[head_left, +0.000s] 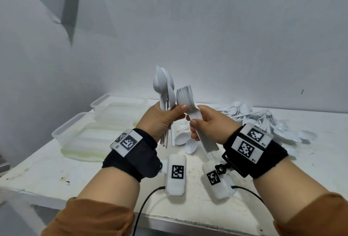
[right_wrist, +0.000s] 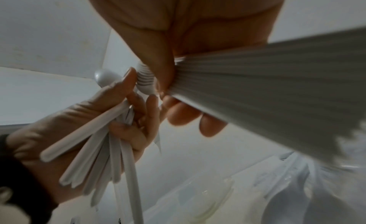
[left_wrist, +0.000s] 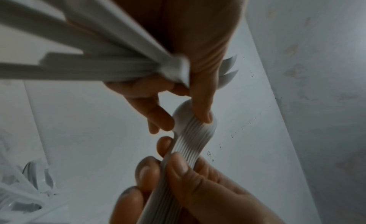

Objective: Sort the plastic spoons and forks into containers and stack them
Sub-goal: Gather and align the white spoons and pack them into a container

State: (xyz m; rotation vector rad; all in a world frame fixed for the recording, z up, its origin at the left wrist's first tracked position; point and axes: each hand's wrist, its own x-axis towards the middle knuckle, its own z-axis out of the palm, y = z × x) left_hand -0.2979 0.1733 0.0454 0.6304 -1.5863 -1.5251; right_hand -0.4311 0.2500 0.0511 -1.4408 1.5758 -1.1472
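Head view: left hand (head_left: 162, 120) grips a loose bundle of spoons (head_left: 163, 87), bowls up; right hand (head_left: 211, 124) grips a nested stack of forks (head_left: 185, 96), tines up. Both are held above the worktop (head_left: 47, 175), left fingertips touching the fork stack. Two clear containers (head_left: 105, 111) sit to the left; contents unclear. Big unsorted cutlery pile (head_left: 263, 119) lies to the right, a few spoons under the hands. Judged early-to-mid: bundles not yet placed, stacking not done.

Spoons (head_left: 163, 85), forks (head_left: 185, 95): white plastic, smooth, slight gloss. Containers (head_left: 79, 132) left of spoons: translucent plastic. Wristbands (head_left: 139, 153): black cloth, matt.
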